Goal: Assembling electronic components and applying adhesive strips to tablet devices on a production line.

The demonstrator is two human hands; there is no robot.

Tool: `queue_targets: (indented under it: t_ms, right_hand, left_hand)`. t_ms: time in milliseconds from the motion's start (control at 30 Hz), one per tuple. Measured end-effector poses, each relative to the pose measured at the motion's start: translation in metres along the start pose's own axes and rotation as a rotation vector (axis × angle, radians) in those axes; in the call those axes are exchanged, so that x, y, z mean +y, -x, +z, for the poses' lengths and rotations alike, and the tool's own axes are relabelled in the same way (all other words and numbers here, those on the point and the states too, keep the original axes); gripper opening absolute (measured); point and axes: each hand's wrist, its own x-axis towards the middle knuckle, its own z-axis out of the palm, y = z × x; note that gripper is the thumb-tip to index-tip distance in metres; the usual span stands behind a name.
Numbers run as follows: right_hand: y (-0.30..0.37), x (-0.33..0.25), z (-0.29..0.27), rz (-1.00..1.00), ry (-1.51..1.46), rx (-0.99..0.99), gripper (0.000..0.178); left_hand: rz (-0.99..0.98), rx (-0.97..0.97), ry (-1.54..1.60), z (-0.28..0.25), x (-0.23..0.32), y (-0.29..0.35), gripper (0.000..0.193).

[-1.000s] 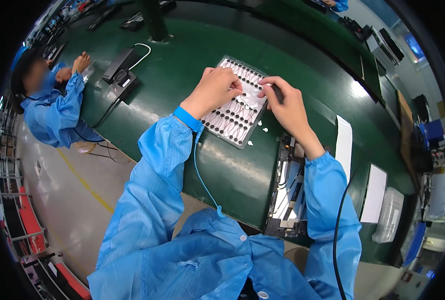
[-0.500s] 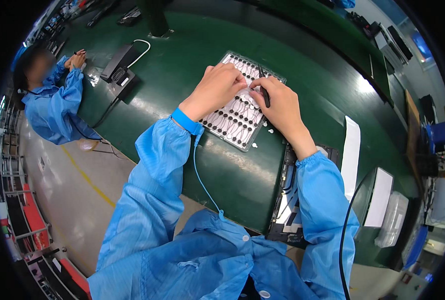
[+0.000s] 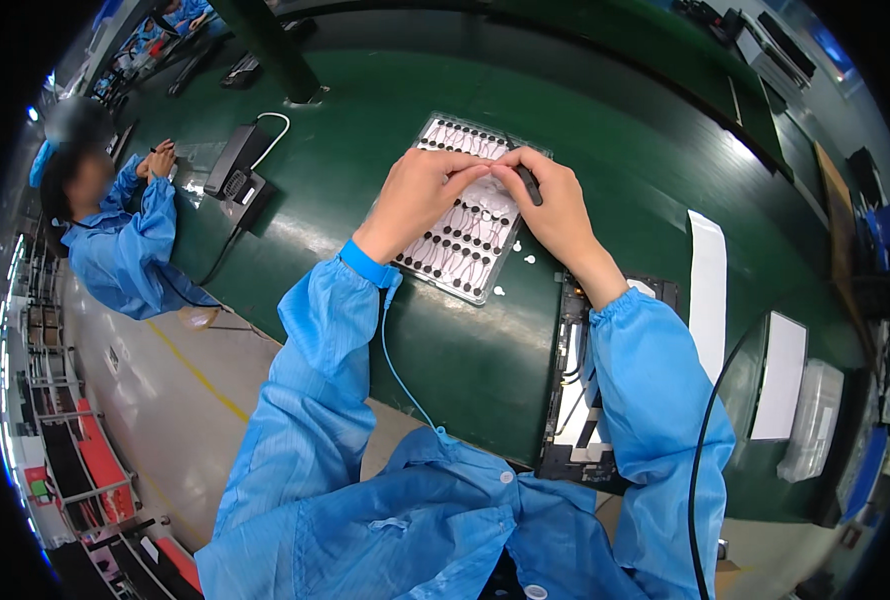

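A clear tray (image 3: 481,299) holds rows of small black round parts with thin wires on a white backing. Over its upper middle, my left hand (image 3: 417,198) pinches with thumb and forefinger; what sits between them is too small to make out. My right hand (image 3: 560,205) meets it there, thumb and forefinger also pinched together. A slim black tool (image 3: 528,184) is tucked in my right hand, its kind unclear. Small white pieces (image 3: 530,259) lie on the green table just right of the tray. On my left wrist is a blue band (image 3: 368,265) with a cord.
An opened flat electronic device (image 3: 569,420) lies partly under my right forearm. Farther right are a white strip (image 3: 707,290), a white card (image 3: 779,375) and a clear plastic package (image 3: 813,420). A black boxy device (image 3: 237,180) stands at left, near a co-worker (image 3: 125,220) in blue.
The view has shifted slightly. My fingertips have come together over the tray, and the black tool now lies lower against my right hand.
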Motion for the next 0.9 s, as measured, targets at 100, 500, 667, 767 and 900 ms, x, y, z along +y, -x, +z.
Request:
queue_targets:
  t_ms: [100,500,667,767,900]
  right_hand:
    - [0.001,-0.008,0.0,-0.024,0.105,0.032,0.015]
    - [0.004,-0.003,-0.001,-0.272,0.252,0.044,0.017]
    - [0.001,-0.005,-0.001,-0.281,0.286,0.034,0.016]
    - [0.001,-0.001,0.0,-0.265,0.263,0.045,0.015]
    - [0.002,0.002,0.002,-0.265,0.257,0.052,0.014]
  left_hand:
    - [-0.101,0.002,-0.005,-0.002,0.002,-0.001,0.019]
    - [-0.085,-0.017,-0.078,0.004,-0.001,0.001,0.024]
    - [-0.105,-0.016,-0.126,0.002,0.006,0.002,0.026]
    - [-0.11,-0.012,-0.13,0.004,0.007,0.002,0.026]
    - [-0.113,0.002,-0.107,0.006,0.006,0.004,0.025]
